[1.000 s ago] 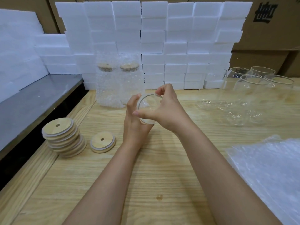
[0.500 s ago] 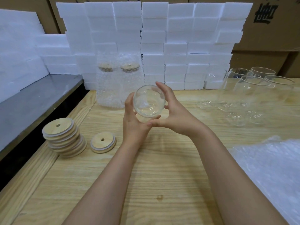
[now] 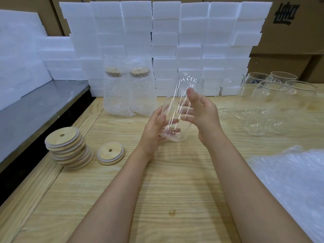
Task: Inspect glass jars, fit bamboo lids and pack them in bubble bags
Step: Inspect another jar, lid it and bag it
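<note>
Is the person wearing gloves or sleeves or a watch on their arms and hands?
No gloves. The left hand and the right hand are both bare, with no rings that I can see. The left forearm and the right forearm are bare too, right down to the bottom edge of the picture: no sleeves, no watch, no bracelet.

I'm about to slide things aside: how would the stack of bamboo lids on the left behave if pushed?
The stack of bamboo lids leans, its discs offset, so a push would probably scatter it rather than slide it whole. The lids look thin and rigid, likely light; being round, a spilled one might roll.
</note>
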`<state>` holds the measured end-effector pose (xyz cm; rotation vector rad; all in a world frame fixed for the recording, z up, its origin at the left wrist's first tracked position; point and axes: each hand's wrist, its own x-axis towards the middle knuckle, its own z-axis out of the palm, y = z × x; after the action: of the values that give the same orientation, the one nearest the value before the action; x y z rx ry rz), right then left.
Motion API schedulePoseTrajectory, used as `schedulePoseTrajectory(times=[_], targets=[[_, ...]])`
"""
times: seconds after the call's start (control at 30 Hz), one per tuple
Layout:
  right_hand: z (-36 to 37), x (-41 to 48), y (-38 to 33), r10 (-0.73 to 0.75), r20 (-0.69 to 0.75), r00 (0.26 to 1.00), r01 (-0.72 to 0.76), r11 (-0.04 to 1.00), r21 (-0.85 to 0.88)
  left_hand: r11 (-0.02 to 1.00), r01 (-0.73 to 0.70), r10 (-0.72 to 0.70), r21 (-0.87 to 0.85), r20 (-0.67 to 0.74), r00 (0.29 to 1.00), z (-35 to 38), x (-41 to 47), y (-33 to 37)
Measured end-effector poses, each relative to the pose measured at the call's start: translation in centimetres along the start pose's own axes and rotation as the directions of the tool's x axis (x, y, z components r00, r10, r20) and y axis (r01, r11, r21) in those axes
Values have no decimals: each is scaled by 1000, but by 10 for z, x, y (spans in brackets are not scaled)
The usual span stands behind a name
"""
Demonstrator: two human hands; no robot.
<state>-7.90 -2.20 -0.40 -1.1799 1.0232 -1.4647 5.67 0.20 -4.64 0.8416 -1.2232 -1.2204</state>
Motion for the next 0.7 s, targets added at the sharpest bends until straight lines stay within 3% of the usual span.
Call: schedulePoseTrajectory(times=[0.1, 0.17, 0.4, 0.5, 0.6, 0.7], targets=[[-2, 3, 4, 113, -30, 993, -113, 993, -19, 950, 264, -238, -168, 160, 958, -2, 2, 1], [-2, 3, 7, 195, -31, 980, -195, 981, -16, 908, 358, -311, -220, 221, 924, -6, 3, 0], [3, 5, 10, 283, -61, 957, -288, 952, -104, 872, 420, -338, -250, 313, 888, -3, 4, -2], [7, 2, 9, 336, -75, 939, -339, 941, -19, 865, 423, -339, -270, 307, 889, 0, 3, -2], [13, -8, 13, 275, -71, 959, -273, 961, 46, 848, 410, -354, -337, 215, 910, 1, 4, -3], [17, -27, 22, 72, -130, 989, -60, 994, 96, 839, 344, -309, -422, 150, 939, 0, 6, -2]])
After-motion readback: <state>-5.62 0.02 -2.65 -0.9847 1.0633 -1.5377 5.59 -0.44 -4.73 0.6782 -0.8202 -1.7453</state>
